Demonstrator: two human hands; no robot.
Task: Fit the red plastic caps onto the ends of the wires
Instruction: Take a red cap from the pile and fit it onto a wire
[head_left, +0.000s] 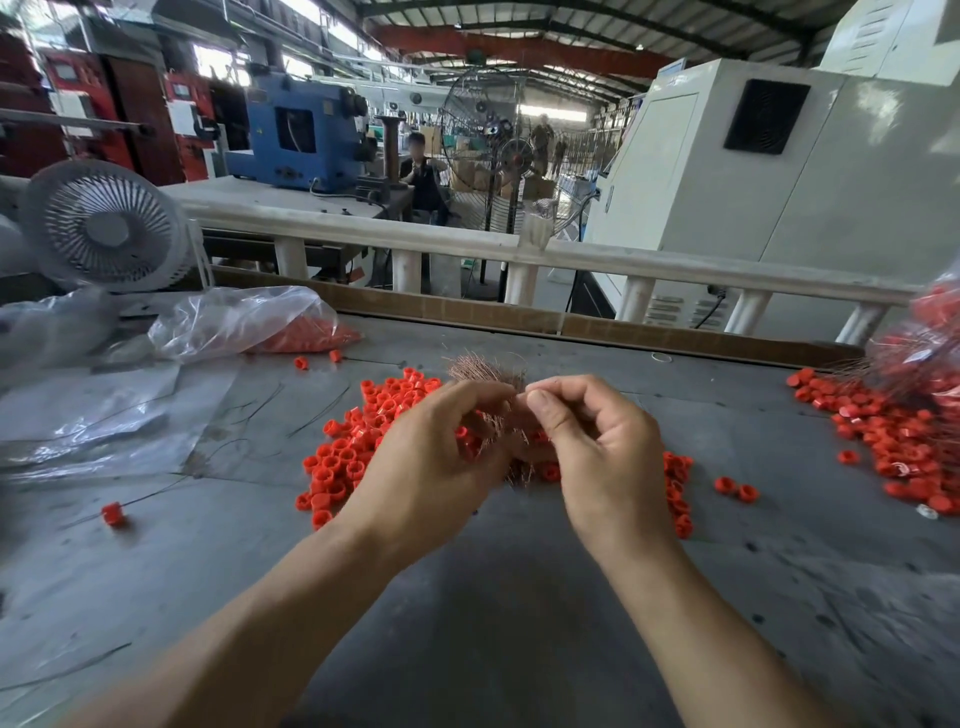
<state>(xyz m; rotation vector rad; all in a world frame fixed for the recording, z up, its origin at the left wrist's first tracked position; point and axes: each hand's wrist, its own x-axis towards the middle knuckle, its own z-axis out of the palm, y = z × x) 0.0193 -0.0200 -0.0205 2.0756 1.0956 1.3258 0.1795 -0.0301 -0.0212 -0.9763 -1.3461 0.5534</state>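
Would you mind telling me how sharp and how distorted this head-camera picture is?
Head view: wide-angle bend curves the white rail; the hands, left hand and right hand, and the wire bundle are fairly sharp; the plastic bag shows glare; the frame edges smear, and daylight blows out the far windows.

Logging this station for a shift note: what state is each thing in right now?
left hand: grips the wire bundle
right hand: pinches a wire end
wire bundle: held above the table, splayed
loose red caps: heaped on table
plastic bag: open, lying on its side, caps inside
desk fan: blades look still
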